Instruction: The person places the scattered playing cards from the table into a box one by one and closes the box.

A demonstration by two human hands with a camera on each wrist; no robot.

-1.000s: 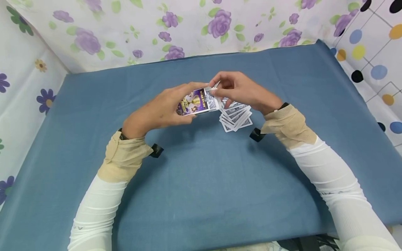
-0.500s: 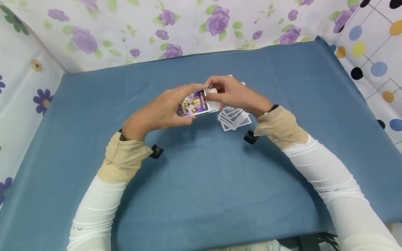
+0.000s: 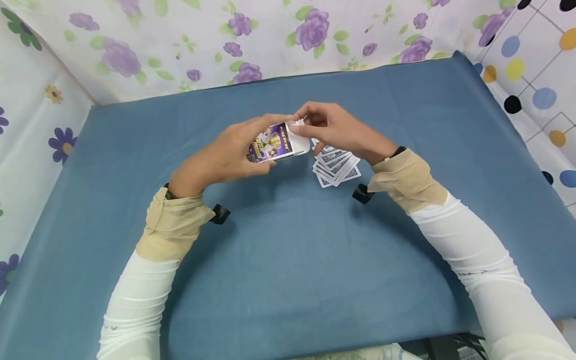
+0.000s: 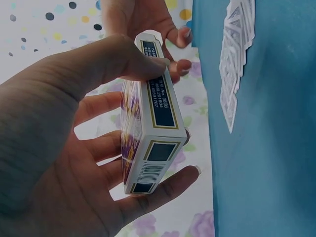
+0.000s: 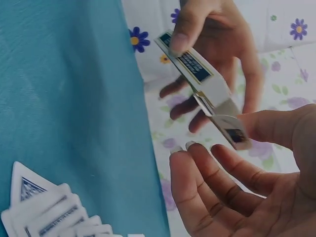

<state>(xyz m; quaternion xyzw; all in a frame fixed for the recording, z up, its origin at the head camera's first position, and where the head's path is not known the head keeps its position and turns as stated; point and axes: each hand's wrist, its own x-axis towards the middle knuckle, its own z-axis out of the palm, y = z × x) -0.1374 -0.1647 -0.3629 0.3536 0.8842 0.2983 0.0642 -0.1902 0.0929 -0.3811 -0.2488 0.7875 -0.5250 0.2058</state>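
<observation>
My left hand (image 3: 220, 155) grips a purple and white playing-card box (image 3: 271, 143), thumb along one narrow side and fingers beneath. The box is held above the table, its white end pointing right. At that end my right hand (image 3: 344, 129) has its thumb on the raised flap (image 5: 232, 132), with the index finger close by at the far edge. Its other fingers curl loosely below, apart from the box in the right wrist view. Under the right hand lies a fanned pile of playing cards (image 3: 335, 166), patterned backs up, partly hidden. The box's inside is not clearly seen.
A blue cloth (image 3: 288, 250) covers the table. Flowered sheeting (image 3: 279, 40) stands along the back and left, and dotted sheeting (image 3: 531, 95) on the right. Both wrists carry small black cameras (image 3: 220, 214). Dark cables (image 3: 468, 345) show beyond the front edge.
Card backs showed at the box's end a second ago; now the white flap is seen there. The box has shifted slightly left and up. The right hand moved in left, then lifted slightly.
</observation>
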